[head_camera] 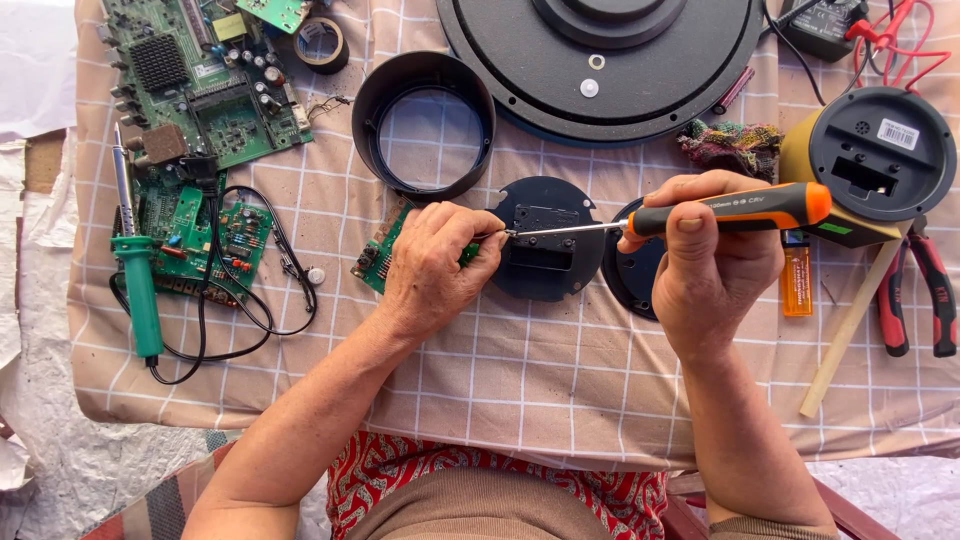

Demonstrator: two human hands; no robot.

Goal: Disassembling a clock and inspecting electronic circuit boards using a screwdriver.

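Observation:
My right hand (712,262) grips a screwdriver (740,210) with an orange and black handle, held level with its metal shaft pointing left. The tip meets the fingertips of my left hand (432,268), which rests on a small green circuit board (378,252) and touches the left edge of a round black plastic plate (548,240). A second dark round plate (632,275) lies partly under my right hand. All sit on a pink checked cloth (540,370).
A black ring housing (424,125) and a large black disc (600,60) lie behind. Green circuit boards (200,90), a green soldering iron (138,290) with a black cord at left. A yellow-black device (872,150), red pliers (920,295), an orange lighter (797,285), a wooden stick (850,330) at right.

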